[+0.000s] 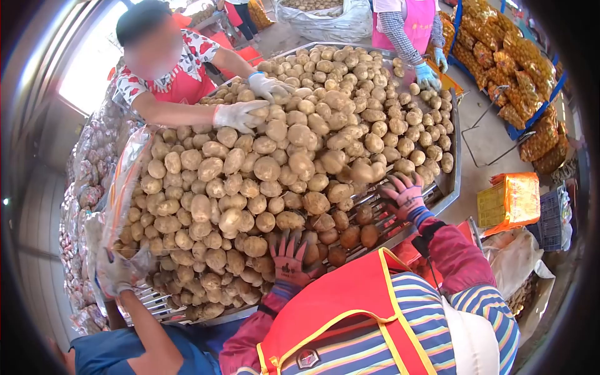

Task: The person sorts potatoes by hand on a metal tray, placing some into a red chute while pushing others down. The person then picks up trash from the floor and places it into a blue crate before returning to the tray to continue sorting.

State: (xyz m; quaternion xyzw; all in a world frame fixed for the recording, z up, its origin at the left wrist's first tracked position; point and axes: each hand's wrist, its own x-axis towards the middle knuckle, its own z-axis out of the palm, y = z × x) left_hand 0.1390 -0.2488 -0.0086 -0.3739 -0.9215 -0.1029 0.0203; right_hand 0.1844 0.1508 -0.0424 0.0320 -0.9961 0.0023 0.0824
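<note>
A big heap of brown potatoes (265,169) covers the metal sorting table. My left hand (290,261), in a pink glove with dark fingertips, lies with fingers spread against the potatoes at the heap's near edge; its fingertips are partly hidden among them. Further right, my right hand (405,195), gloved the same way, has its fingers apart over the bars (390,230) of the table, beside the potatoes at the near right edge. Several darker potatoes (350,235) sit on the bars between my hands. Neither hand is wrapped round a potato.
Across the heap, a co-worker's white-gloved hands (240,117) touch potatoes. Another person's gloved hand (122,272) is at the left corner, and a blue-gloved hand (428,76) at the far right. Filled net sacks (519,62) and an orange bundle (522,197) stand at the right.
</note>
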